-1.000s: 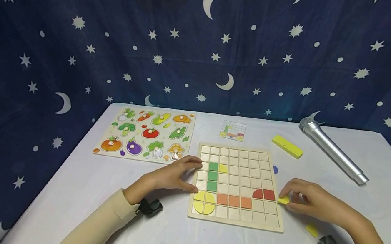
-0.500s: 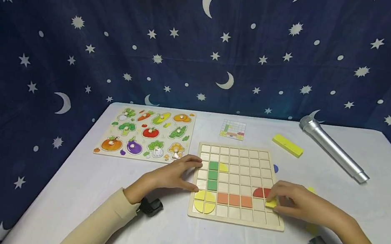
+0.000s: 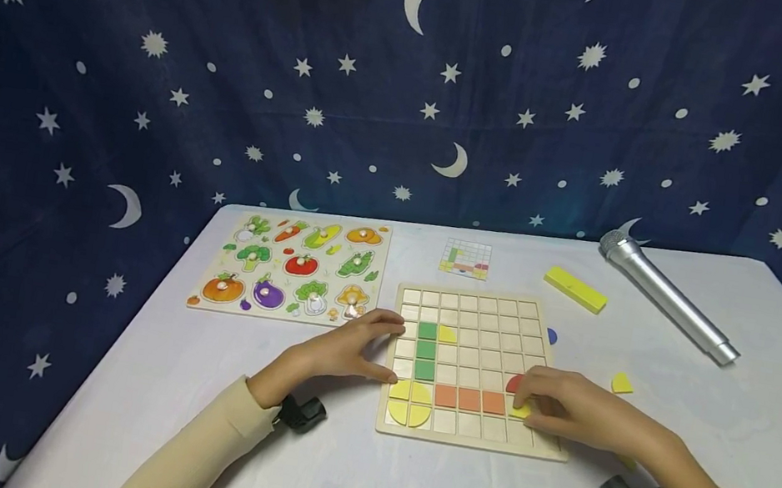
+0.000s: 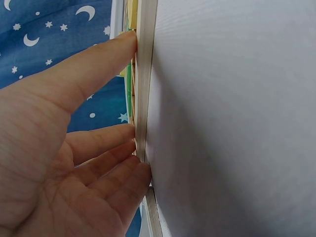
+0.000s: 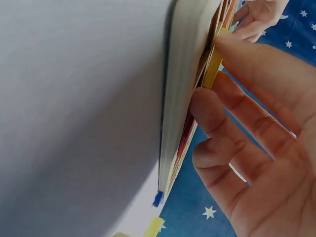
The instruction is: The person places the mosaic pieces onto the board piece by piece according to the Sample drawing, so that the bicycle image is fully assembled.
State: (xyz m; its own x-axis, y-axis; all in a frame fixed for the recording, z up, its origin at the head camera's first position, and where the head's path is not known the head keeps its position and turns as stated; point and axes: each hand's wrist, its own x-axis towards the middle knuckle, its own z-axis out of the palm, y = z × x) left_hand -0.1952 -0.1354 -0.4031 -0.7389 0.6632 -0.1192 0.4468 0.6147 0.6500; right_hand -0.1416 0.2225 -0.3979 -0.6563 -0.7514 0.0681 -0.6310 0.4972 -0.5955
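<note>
My right hand (image 3: 575, 402) pinches a yellow tile (image 3: 519, 412) between thumb and fingers, right at the end of the row of orange tiles (image 3: 469, 399). The tile rests low at the surface of the wooden grid board (image 3: 456, 427); fingers hide part of it. The right wrist view shows the yellow tile (image 5: 213, 69) edge-on. My left hand (image 3: 345, 348) touches the board's left edge with thumb and fingertips, fingers extended. On the board lie green tiles (image 3: 426, 350), a yellow circle of quarter pieces (image 3: 418, 415), one yellow quarter (image 3: 448, 334) and a partly covered red tile (image 3: 513, 383).
A vegetable puzzle (image 3: 293, 288) lies behind on the left, a small pattern card (image 3: 465, 258) behind the board. Further right are a yellow bar (image 3: 575, 290), a silver microphone (image 3: 671, 299), a blue piece (image 3: 552, 336) and a loose yellow quarter (image 3: 621, 384).
My right hand has carried the yellow tile leftward from beside the board's right edge to the end of the orange row. The left hand stays at the board's left edge.
</note>
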